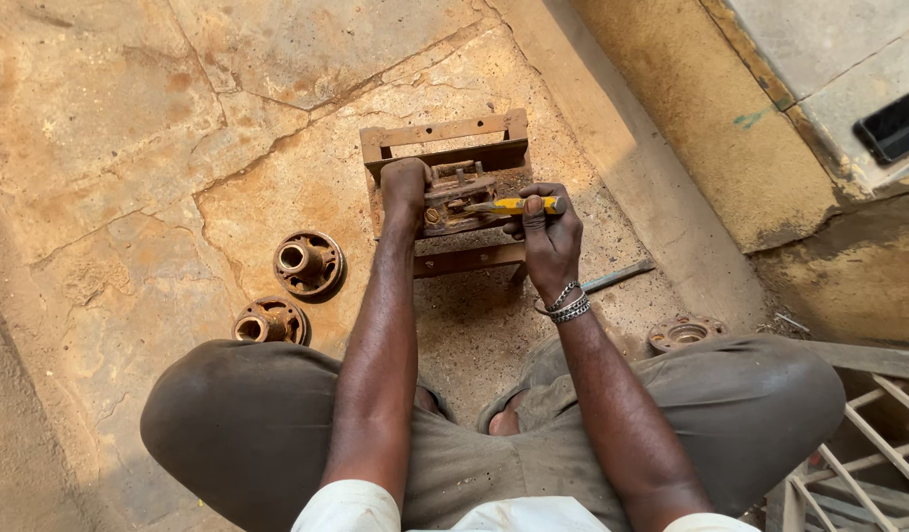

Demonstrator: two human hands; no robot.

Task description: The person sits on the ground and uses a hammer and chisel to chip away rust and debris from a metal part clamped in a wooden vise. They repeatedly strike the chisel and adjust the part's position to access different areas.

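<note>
Left hand point(405, 189) clamped over rusty metal part point(454, 197) on low wooden stand point(445, 138). Right hand point(548, 232) closed round yellow-handled tool point(514, 206), tip at part. Part was under work, appeared unfinished. Two rusty round hubs point(308, 263) lay left of left hand, third flange point(685, 332) right of right hand, untouched.
</note>
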